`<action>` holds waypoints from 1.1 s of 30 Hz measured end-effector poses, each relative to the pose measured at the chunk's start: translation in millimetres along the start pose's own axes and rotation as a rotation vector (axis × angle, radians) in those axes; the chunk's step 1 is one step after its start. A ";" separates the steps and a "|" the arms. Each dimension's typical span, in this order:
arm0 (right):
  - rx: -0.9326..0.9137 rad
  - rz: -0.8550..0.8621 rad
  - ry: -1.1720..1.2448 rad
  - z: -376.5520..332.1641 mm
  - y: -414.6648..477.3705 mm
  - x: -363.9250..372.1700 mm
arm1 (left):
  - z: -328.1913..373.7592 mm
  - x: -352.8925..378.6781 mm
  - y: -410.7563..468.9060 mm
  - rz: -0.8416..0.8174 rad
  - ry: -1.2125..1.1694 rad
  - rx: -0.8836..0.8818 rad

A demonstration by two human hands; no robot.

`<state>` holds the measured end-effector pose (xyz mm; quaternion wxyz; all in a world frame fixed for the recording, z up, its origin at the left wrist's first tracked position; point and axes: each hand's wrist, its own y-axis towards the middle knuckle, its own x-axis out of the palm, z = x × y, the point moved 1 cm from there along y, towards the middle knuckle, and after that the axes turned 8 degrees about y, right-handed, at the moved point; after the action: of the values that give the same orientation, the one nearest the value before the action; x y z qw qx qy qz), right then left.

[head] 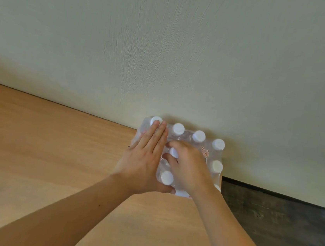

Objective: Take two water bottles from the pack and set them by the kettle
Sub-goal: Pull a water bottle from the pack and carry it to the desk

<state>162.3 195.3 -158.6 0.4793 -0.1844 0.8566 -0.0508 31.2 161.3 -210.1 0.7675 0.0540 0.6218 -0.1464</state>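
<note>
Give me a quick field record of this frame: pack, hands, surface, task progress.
pack: shrink-wrapped pack of water bottles, white caps up, standing on the wooden surface against the wall
left hand: left hand flat, open, pressing on the pack's left side
right hand: right hand fingers curled around one white cap mid-pack
kettle: not in view
floor: dark floor to the right of the surface
progress: no bottle seen out of the pack yet
</note>
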 end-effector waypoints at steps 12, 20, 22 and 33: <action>-0.079 0.109 0.059 -10.8 -25.2 -44.6 | -1.5 5.2 1.3 0.004 -0.109 -0.015; -0.165 0.296 0.093 -44.3 -71.5 -127.9 | 1.4 -12.6 0.3 -0.093 -0.092 0.003; -0.174 0.350 0.120 -56.1 -91.9 -149.4 | 4.7 -27.9 -3.9 -0.102 -0.277 0.002; -0.412 0.258 0.253 -167.9 -173.1 -205.9 | 68.8 -170.3 -114.2 0.371 -0.873 -0.314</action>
<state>164.9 94.9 142.2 0.3234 -0.1595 0.9183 0.1635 31.1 61.3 -18.4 0.9681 -0.0191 0.2368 0.0792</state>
